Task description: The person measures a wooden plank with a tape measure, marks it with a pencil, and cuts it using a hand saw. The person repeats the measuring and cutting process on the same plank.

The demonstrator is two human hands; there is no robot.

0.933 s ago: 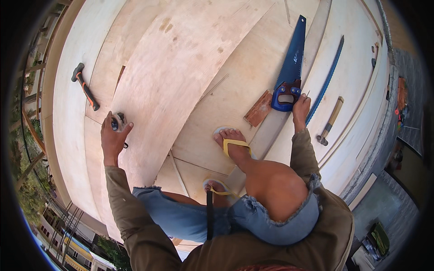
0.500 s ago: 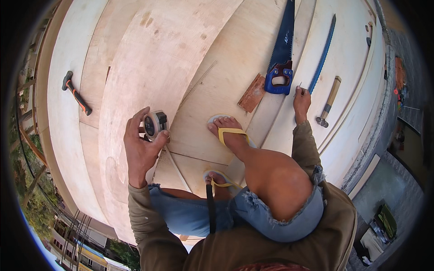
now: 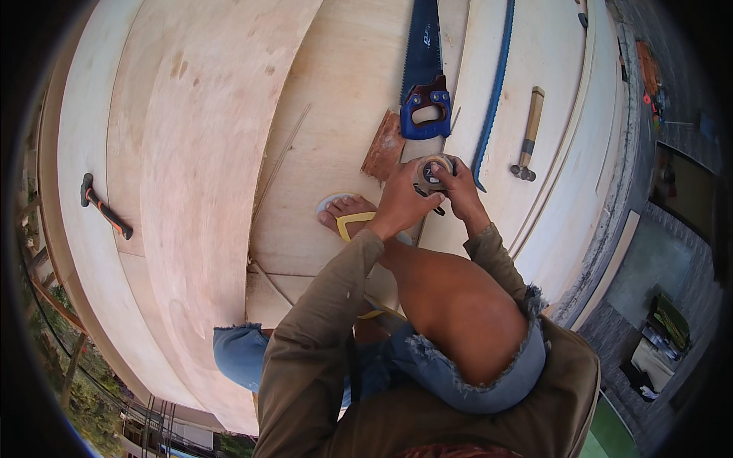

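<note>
At the left edge of the plywood point(image 3: 206, 153), a black hammer point(image 3: 105, 215) with an orange grip lies apart from everything else. Near the middle, a foot in a yellow sandal point(image 3: 353, 223) rests flat on the sheets.

The left hand point(image 3: 397, 202) and right hand point(image 3: 458, 187) meet just above that foot, both closed around a tape measure point(image 3: 434, 172). The left fingers wrap the case from the near side; the right fingers pinch its far rim. How firmly each hand presses cannot be told. The case is small, round and rigid. It is judged light and safe to hold firmly by its flat sides; the blade inside is thin, springy and sharp-edged, so it is best drawn by its end hook.

A brown block point(image 3: 384, 145) lies just beyond the hands, touching a blue-handled saw point(image 3: 424, 76). Right of these lie a blue strip point(image 3: 492, 99) and a wooden-handled hammer point(image 3: 528, 133), near the right edge.
</note>
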